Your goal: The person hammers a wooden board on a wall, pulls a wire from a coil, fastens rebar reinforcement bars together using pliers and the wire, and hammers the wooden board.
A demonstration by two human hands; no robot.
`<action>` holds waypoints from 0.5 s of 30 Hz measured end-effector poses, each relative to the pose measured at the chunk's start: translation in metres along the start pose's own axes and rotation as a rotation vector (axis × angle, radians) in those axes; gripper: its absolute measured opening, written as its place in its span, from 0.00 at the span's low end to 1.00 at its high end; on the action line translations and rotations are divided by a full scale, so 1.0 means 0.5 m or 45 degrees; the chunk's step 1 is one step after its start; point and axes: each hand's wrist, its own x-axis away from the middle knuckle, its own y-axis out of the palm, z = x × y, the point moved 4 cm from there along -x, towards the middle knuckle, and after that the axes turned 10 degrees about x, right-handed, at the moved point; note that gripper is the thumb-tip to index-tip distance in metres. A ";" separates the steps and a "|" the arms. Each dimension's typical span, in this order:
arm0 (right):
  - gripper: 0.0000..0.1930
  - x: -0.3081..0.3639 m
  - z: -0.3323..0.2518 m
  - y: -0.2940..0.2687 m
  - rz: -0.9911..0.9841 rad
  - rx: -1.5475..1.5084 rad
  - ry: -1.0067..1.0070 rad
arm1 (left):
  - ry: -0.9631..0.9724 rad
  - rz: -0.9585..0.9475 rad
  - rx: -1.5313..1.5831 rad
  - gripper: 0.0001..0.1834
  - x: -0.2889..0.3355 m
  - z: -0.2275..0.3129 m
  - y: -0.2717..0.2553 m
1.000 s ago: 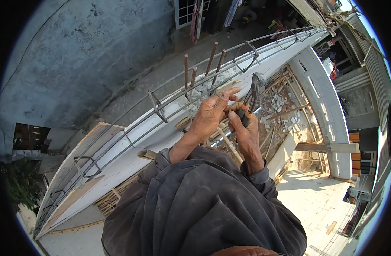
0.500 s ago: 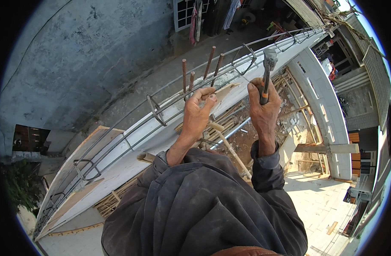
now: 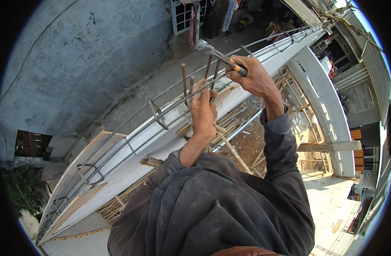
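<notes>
My right hand (image 3: 251,75) is closed round the black and orange handles of a pair of pincers (image 3: 216,53). Their grey metal head points up and left, above the upright rebar stubs (image 3: 208,66). My left hand (image 3: 202,112) is at the long horizontal rebars (image 3: 170,103), beside the foot of these stubs. Its fingers are bent together at the bars; what they grip is too small to make out. A bent steel stirrup (image 3: 157,114) encircles the long bars to the left of this hand.
The rebar cage runs along a white beam form (image 3: 148,128) with a plywood side (image 3: 86,151). Below lie bamboo poles (image 3: 231,149) and rubble. A grey wall (image 3: 89,64) stands across the lower passage; a light block wall (image 3: 323,106) rises at right.
My right hand has moved up and left, swinging the pincers' head over the rebar stubs. My left hand has shifted slightly right, its fingers now up against the bars.
</notes>
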 end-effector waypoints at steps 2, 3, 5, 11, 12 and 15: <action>0.10 -0.004 0.006 0.007 -0.059 0.023 -0.051 | -0.022 -0.047 0.094 0.19 -0.006 -0.003 -0.011; 0.10 -0.004 0.007 0.009 -0.056 0.023 -0.048 | -0.024 -0.050 0.091 0.19 -0.009 -0.003 -0.012; 0.09 0.000 0.006 0.013 -0.035 0.006 -0.007 | -0.018 -0.061 0.115 0.18 -0.014 -0.002 -0.008; 0.09 0.018 -0.032 0.030 0.188 -0.009 0.044 | -0.013 0.001 0.115 0.11 -0.029 -0.009 -0.008; 0.10 0.024 -0.037 0.043 0.288 -0.021 0.041 | -0.025 0.043 0.111 0.11 -0.033 -0.010 -0.008; 0.09 0.042 -0.045 0.099 0.456 -0.119 0.116 | -0.032 0.140 0.060 0.10 -0.043 -0.002 -0.027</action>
